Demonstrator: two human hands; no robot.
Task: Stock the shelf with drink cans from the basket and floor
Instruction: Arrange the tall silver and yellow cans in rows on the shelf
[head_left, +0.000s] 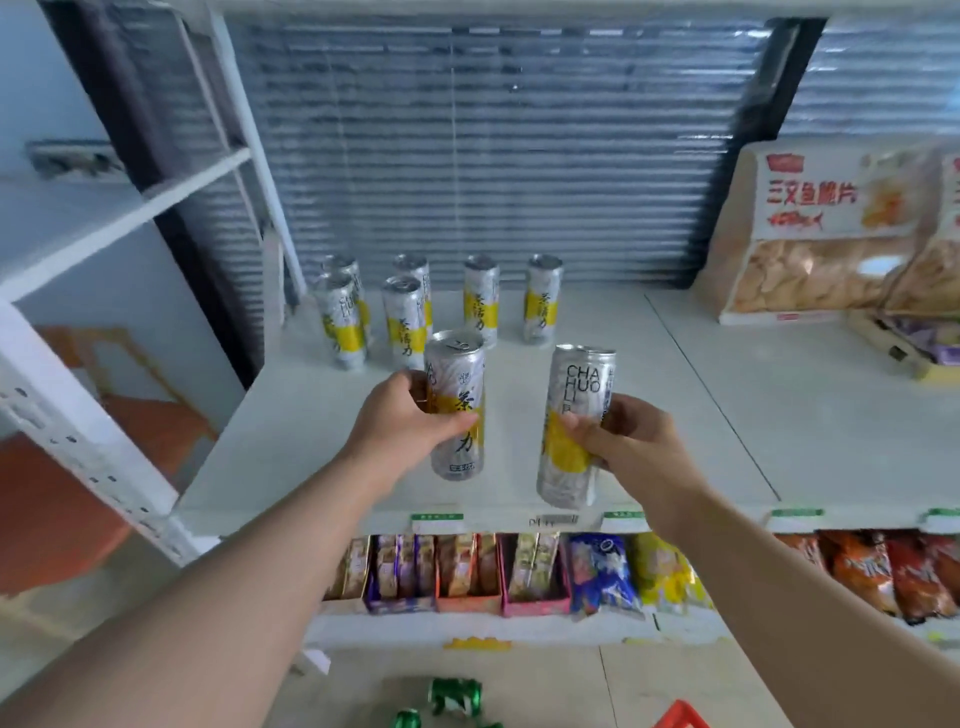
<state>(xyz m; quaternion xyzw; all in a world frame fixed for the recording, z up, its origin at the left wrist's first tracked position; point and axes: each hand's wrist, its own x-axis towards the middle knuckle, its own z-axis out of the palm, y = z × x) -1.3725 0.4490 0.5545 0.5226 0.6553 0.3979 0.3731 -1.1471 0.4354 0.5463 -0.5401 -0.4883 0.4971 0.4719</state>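
Observation:
My left hand (410, 415) grips a tall silver and yellow drink can (456, 374) upright over the white shelf (675, 415). My right hand (623, 441) grips a second can of the same kind (574, 384), slightly tilted, near the shelf's front edge. Several matching cans (405, 322) stand in rows at the back left of the shelf. Green cans (454, 696) lie on the floor below. A red basket corner (680, 717) shows at the bottom edge.
Bags of fish crisps (810, 234) stand at the shelf's back right. Snack boxes and packets (519, 571) fill the lower shelf. A white shelf upright (93, 441) slants at the left. Window blinds (493, 145) lie behind the shelf.

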